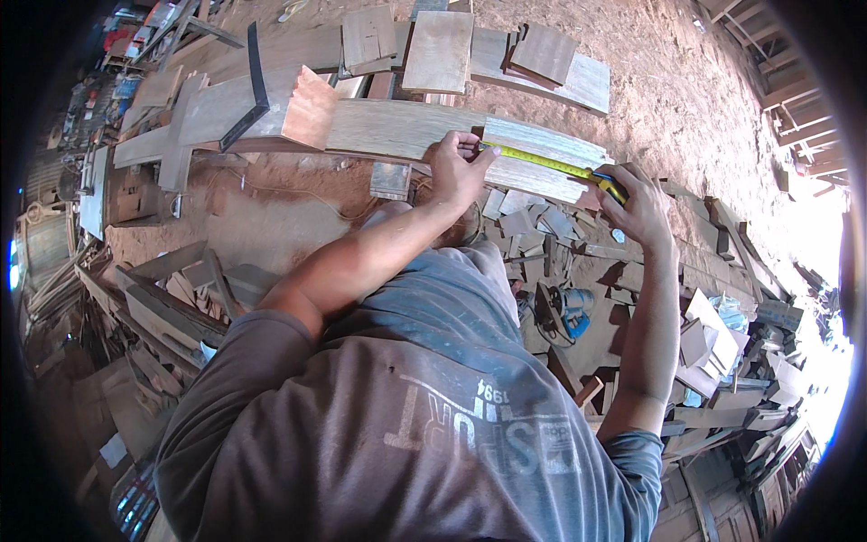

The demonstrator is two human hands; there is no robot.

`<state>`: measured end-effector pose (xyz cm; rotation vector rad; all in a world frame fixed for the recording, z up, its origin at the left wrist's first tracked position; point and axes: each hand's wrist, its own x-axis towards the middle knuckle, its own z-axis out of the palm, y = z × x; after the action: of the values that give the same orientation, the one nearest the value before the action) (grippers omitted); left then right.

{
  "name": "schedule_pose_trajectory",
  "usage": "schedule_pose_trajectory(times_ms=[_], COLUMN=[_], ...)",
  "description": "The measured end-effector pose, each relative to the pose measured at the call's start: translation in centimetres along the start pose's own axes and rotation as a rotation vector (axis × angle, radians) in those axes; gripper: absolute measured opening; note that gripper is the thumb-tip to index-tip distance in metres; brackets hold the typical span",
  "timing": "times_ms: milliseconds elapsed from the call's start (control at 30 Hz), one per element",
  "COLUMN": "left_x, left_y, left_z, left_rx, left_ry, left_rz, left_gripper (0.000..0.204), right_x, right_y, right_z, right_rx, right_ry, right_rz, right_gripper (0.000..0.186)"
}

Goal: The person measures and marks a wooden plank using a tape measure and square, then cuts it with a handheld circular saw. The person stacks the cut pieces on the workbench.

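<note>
A yellow tape measure (542,161) is stretched over a short pale board (542,137) that lies at the right end of a long plank (388,126). My left hand (461,167) pinches the tape's free end at the board's left edge. The tape's yellow and dark case sits in my right hand (639,203), whose fingers wrap round it just past the board's right end. The blade runs nearly straight between both hands, sloping slightly down to the right.
Left on the plank stands a wooden piece (309,108) beside a dark angled strip (257,90). Several board pieces (440,50) lie on another plank behind. Wood offcuts (533,221) and a blue power tool (567,312) lie on the ground at right. A wooden frame (163,307) stands at left.
</note>
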<state>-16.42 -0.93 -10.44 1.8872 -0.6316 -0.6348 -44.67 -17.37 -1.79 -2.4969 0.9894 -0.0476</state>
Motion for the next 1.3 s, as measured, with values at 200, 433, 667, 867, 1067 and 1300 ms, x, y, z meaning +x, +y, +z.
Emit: schedule_pose_trajectory(times_ms=[200, 433, 667, 867, 1067, 1300], left_x=[-0.4, -0.8, -0.7, -0.6, -0.1, -0.1], left_y=[-0.9, -1.1, 0.0, 0.1, -1.8, -1.3], left_z=[0.2, 0.1, -0.3, -0.2, 0.5, 0.0], left_rx=[0.081, 0.097, 0.152, 0.146, 0.095, 0.099], left_ry=[0.045, 0.062, 0.031, 0.016, 0.047, 0.011], left_rz=[0.092, 0.201, 0.189, 0.135, 0.248, 0.250], left_gripper=[0.043, 0.039, 0.036, 0.036, 0.038, 0.040], right_x=[-0.9, -1.6, -2.0, -2.1, 0.1, 0.6], right_y=[-0.1, 0.2, 0.1, -1.0, -6.7, -9.1], right_z=[0.9, 2.6, 4.9, 4.6, 5.3, 9.1], right_rx=[-0.124, -0.144, -0.162, 0.017, 0.821, 1.529], right_ry=[0.071, 0.223, 0.398, 0.650, 0.796, 0.381], right_rz=[0.025, -0.050, -0.180, -0.160, 0.044, 0.345], right_gripper=[0.053, 0.067, 0.070, 0.060, 0.085, 0.059])
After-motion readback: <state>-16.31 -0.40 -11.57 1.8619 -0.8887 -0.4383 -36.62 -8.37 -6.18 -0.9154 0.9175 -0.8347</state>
